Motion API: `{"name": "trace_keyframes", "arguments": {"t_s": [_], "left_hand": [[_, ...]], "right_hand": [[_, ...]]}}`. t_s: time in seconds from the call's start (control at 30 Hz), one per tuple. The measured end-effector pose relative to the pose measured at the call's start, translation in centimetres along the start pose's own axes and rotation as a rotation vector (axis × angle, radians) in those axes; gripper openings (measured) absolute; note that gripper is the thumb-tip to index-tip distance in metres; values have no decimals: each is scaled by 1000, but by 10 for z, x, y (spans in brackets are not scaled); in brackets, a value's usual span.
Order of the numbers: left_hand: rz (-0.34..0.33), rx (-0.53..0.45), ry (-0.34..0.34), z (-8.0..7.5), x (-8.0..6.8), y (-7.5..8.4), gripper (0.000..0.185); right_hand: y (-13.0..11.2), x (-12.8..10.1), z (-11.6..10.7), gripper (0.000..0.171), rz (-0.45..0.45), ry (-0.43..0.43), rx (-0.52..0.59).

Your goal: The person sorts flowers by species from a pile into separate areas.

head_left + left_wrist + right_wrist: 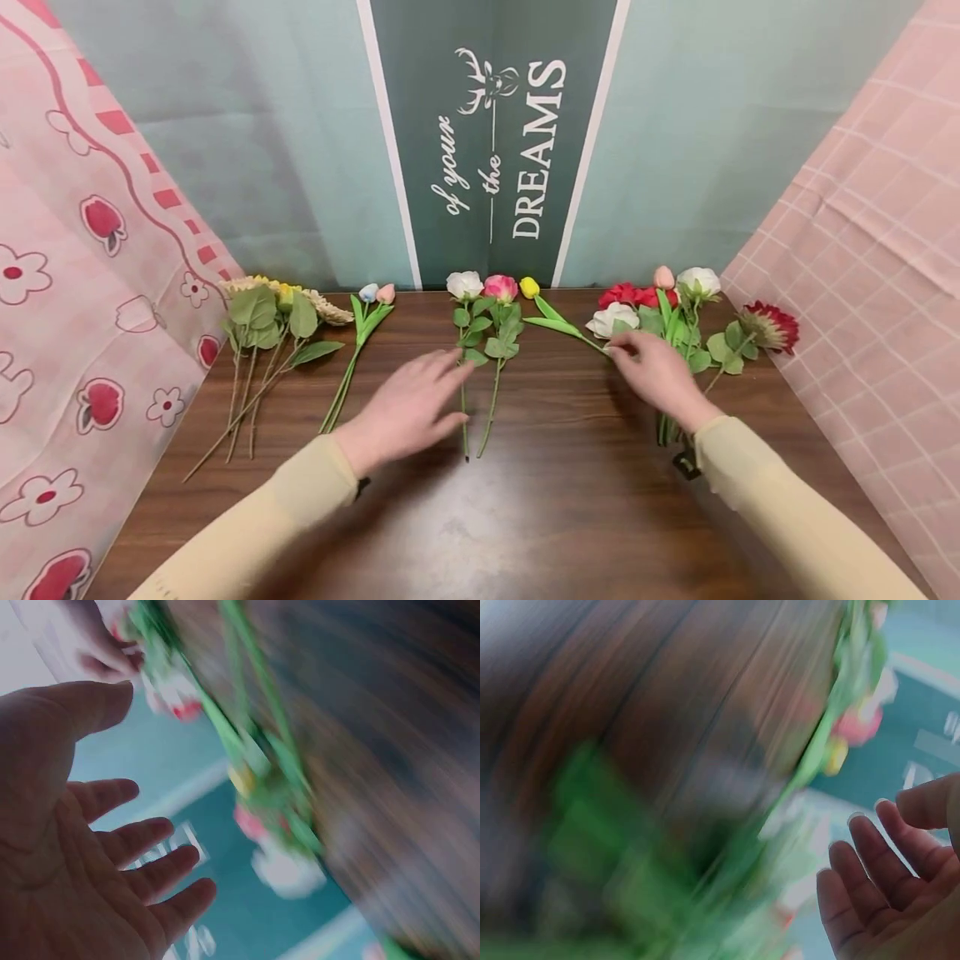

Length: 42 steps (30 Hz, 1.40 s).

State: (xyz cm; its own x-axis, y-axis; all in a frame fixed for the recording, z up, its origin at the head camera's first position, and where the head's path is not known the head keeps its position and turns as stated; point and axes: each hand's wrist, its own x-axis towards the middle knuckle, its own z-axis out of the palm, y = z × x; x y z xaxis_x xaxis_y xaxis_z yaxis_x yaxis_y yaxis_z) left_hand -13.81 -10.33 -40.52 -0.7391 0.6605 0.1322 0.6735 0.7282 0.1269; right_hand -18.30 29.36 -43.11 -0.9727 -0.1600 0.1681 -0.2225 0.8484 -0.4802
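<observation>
At centre frame, a person's left hand [408, 406] hovers over the brown counter [555, 508], fingers [442, 373] spread and holding nothing, their tips just beside the stem of a white rose [464, 286] lying next to a pink rose [500, 288]. To the right, the right hand [654, 368] reaches the green stem of a yellow tulip [529, 287]; its fingers appear loosely extended, touching the stem, though both wrist views are blurred. A mixed bunch [678, 312] lies behind that hand.
</observation>
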Motion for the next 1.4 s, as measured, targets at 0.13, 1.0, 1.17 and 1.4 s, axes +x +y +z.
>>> {"name": "trace_keyframes", "arguments": {"t_s": [0.13,1.0,1.17,1.4], "left_hand": [[147,-1,-11,11,32,38,76],[337,122,-181,71,110,164,77],[348,106,-173,70,109,163,75],[355,86,-183,71,108,163,74]], "right_hand": [[49,-7,-28,31,155,10,-13],[134,-13,-64,37,528,-247,170],[137,-16,-61,36,599,-207,302],[142,-26,-62,31,543,-136,256]]}}
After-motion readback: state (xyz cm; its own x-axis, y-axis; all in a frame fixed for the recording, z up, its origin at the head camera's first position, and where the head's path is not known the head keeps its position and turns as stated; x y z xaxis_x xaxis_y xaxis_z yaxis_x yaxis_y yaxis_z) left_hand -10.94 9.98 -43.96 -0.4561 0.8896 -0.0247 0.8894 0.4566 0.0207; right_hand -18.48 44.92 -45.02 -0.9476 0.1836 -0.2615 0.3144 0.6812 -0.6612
